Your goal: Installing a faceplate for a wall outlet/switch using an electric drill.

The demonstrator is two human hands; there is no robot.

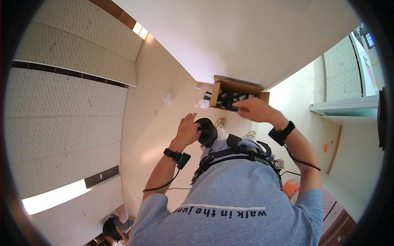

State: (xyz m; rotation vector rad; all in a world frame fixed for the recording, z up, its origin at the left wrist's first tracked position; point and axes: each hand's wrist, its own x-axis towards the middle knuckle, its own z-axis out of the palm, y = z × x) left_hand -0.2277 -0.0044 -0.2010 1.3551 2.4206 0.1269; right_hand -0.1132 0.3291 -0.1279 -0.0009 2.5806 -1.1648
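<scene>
Well, starting at my left, my left hand point(188, 130) has its fingers loosely spread, the thumb side against a black rounded thing point(207, 133) in front of my hip. Whether I grip it or merely rest against it, I cannot tell. As I judge it, this hand serves best by steadying that thing lightly, fingertips out of the way, while the other hand does the fine work. Its long axis runs roughly fore and aft, away from my belt point(221, 155); which way any mouth of it points is hidden.

Further right, just past a white scrap point(203, 103), the cardboard box point(215, 95) stands ahead of my shoes point(221, 124), close by the large white panel point(246, 41). Its long axis goes from left to right across my front, the right end slightly nearer me, and its open top faces up toward me. The back flap point(240, 80) stands along the far edge, and the right flap point(264, 97) sticks outward. Dark pieces point(224, 97) lie inside at mixed angles, with no common direction.

Over the box's near right part is my right hand point(256, 110), index finger pointing left, the others partly curled; I cannot tell whether they have hold of anything. Reaching in from above, one piece at a time, should avoid snagging its neighbours.
</scene>
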